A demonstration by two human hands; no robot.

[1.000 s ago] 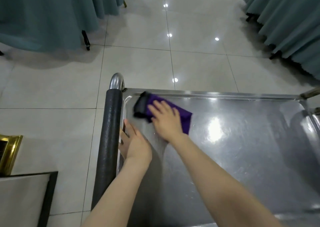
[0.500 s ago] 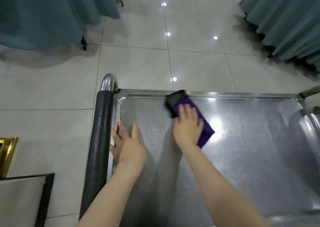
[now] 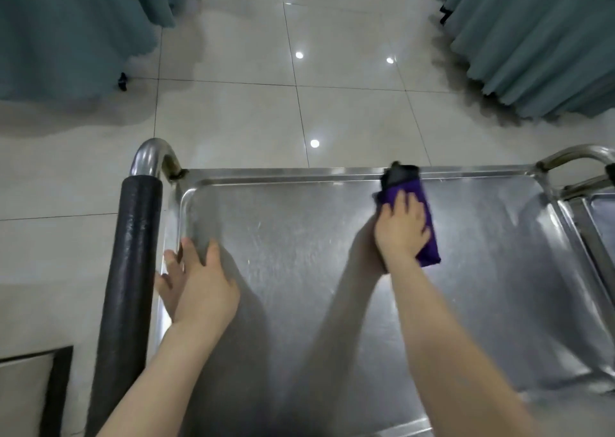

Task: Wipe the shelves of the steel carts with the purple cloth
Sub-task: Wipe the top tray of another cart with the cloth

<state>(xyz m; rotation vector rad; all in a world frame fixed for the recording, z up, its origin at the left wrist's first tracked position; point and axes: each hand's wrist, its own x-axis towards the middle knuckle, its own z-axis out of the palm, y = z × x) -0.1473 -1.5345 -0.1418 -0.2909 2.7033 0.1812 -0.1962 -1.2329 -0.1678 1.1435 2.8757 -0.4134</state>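
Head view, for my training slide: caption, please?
Right hand presses purple cloth on steel cart shelf; left hand steadies its edge.

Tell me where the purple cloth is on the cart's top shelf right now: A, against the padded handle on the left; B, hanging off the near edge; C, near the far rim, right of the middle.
C: the right hand presses the purple cloth flat near the shelf's far rim, right of the middle.

Cart shelf (image 3: 299, 253): brushed, finely scratched shiny steel; handle grip (image 3: 133, 253), left: matt black foam; purple cloth (image 3: 427, 237): soft fabric; floor tiles (image 3: 349, 120): glossy.
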